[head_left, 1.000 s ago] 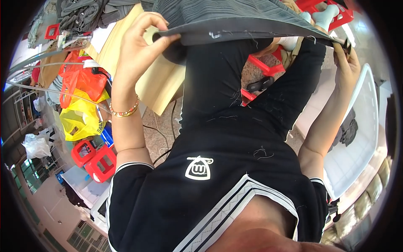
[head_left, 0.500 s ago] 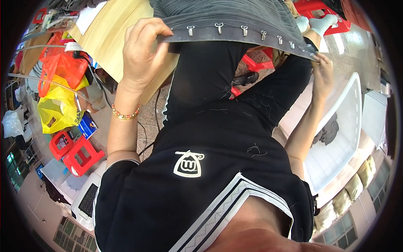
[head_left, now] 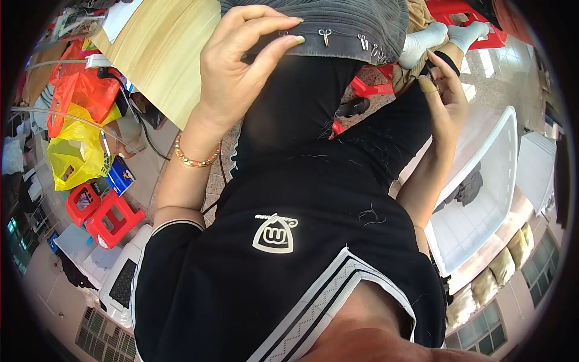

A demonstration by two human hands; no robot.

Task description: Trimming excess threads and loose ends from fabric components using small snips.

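A grey ribbed garment (head_left: 386,21) lies across my lap at the top, its dark band (head_left: 341,48) carrying a row of silver metal hooks (head_left: 325,37). The band's left end is hidden behind my left hand. My left hand (head_left: 241,69) is over that end, thumb and forefinger apart, with a hook just right of the fingertips. To the right of the garment, and apart from it, my right hand (head_left: 446,99) is raised with bent fingers and the thumb apart from them. I make out nothing held in it.
A light wooden board (head_left: 163,51) is left of the garment. Beyond it are red and yellow plastic bags (head_left: 78,145) and red stools (head_left: 111,220). On the right, a white tub (head_left: 482,187) holds dark cloth. Another person's socked feet (head_left: 425,45) are at the upper right.
My right hand has let go of the band's right end and moved nearer me. My left hand has shifted right along the band, its fingers parted. The band now hangs slacker and bunches at the right.
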